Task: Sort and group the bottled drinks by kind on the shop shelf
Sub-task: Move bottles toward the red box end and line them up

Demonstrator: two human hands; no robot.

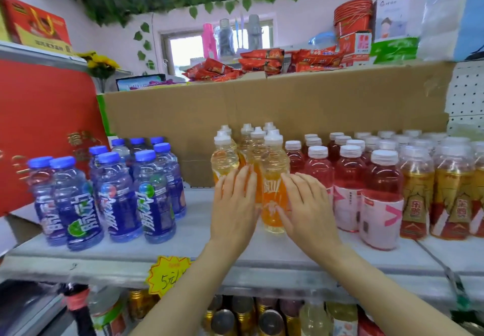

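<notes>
Shop shelf [183,246], grey, at chest height, cardboard sheet [288,105] standing behind the drinks.

Both forearms reach in from below, converging on the orange bottles [272,178] at mid-shelf. Left hand [234,204]: palm turned right, fingers straight and together, pointing up, pressed flat on the left flank of the front orange bottles. Right hand [307,204]: palm turned left, fingers straight, slightly spread, laid against the right side of the front bottle's orange label. Neither hand curls round a bottle; the front bottles sit bracketed between the two flat palms.

Orange group: tight cluster, white sport caps, upright, running back toward the cardboard.

Touching it on the right: pink bottles [348,178], white caps, in rows. Further right, amber bottles [450,186] with red-gold labels, running to the frame edge.

Left, well apart from the orange group: blue bottles [115,191], blue caps, a loose cluster near a red box [44,126].

Yellow price tag [167,275] hangs on the shelf's front edge. More drinks on the level below, blurred.
</notes>
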